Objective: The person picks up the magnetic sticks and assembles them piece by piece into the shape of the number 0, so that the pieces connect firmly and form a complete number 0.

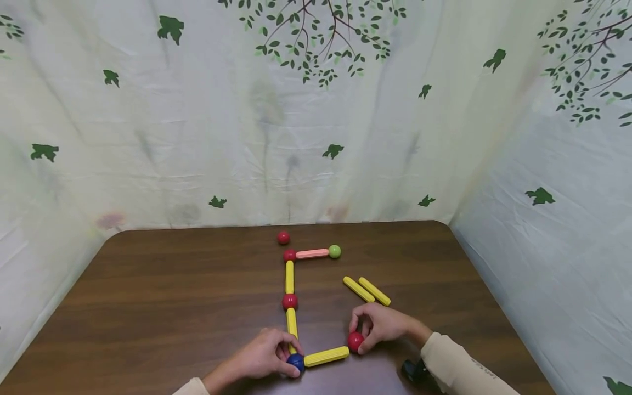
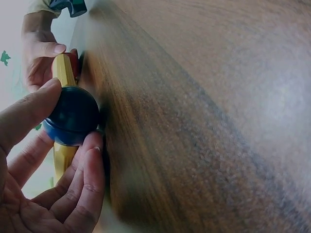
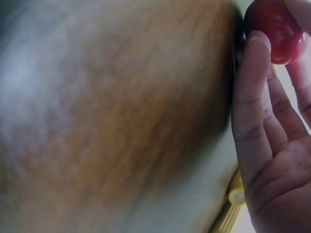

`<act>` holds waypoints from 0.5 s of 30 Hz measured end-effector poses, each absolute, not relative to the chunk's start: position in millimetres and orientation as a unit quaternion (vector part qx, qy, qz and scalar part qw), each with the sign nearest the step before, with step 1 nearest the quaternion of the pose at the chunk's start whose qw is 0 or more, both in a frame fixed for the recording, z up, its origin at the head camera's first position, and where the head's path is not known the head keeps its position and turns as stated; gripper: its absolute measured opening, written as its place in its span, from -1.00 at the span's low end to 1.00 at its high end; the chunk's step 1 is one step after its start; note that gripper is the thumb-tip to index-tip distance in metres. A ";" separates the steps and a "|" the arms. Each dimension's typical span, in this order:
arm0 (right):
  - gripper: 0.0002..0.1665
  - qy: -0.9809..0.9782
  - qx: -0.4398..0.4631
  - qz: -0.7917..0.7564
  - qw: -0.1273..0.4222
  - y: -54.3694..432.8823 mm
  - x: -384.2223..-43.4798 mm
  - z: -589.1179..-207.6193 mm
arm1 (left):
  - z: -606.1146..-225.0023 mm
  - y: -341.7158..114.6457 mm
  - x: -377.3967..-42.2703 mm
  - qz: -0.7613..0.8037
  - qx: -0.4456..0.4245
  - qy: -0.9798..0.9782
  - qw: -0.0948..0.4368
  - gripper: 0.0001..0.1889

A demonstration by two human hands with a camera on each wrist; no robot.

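Observation:
My left hand (image 1: 269,354) grips a blue ball (image 1: 295,362) between thumb and fingers, low in the head view. From that ball a yellow stick (image 1: 327,356) runs right, its far end right at a red ball (image 1: 355,342) that my right hand (image 1: 380,327) pinches. A second yellow stick (image 1: 292,322) leads away from the blue ball to another red ball (image 1: 289,301). Beyond it come a further yellow stick (image 1: 289,277) and a red corner ball (image 1: 289,255). A pink stick (image 1: 312,254) joins that corner to a green ball (image 1: 334,251).
Two loose yellow sticks (image 1: 366,291) lie side by side just beyond my right hand. A lone red ball (image 1: 283,237) sits near the back edge of the brown table (image 1: 173,296). Behind the table hangs a pale curtain (image 1: 237,137) with leaf prints.

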State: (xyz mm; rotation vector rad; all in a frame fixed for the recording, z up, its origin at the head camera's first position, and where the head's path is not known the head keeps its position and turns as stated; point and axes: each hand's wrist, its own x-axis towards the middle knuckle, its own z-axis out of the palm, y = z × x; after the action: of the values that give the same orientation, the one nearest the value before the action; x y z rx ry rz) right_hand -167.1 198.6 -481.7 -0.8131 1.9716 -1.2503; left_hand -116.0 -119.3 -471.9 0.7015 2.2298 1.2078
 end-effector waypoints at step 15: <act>-0.66 0.760 -0.300 -0.473 0.329 193.0 -162.5 -477.7 | -471.3 -119.1 -117.9 0.444 0.245 0.818 0.273 -0.77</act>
State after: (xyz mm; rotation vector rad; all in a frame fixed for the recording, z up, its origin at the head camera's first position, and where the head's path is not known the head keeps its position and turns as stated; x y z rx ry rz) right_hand -162.5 193.0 -477.7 -0.7853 1.9902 -1.2381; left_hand -117.9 -119.1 -471.3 0.6606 2.2007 1.1938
